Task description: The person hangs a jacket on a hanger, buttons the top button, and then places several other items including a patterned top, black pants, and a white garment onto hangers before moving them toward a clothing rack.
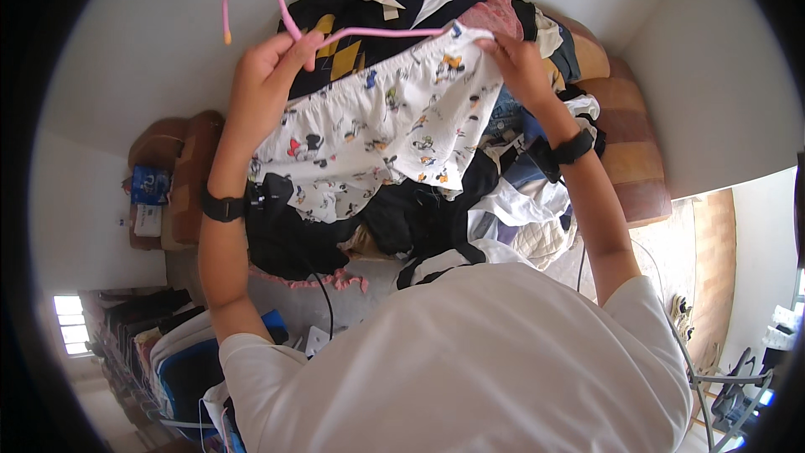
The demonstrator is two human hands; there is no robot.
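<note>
My left hand grips a pink clothes hanger just below its hook, which points up and to the left. White elastic-waist shorts with a cartoon print hang between my two hands. At the upper right corner of their waistband, my right hand pinches the cloth. The hanger's right arm reaches this corner, and its tip is hidden by the waistband. The hanger's other arm is hidden behind my left hand and the shorts. Each wrist wears a black strap with a small device.
Behind the shorts, a brown and tan patchwork sofa bears a heap of mixed clothes. Packages lie on its left armrest. Hanging clothes are at lower left, a metal frame at lower right. A black cable runs near me.
</note>
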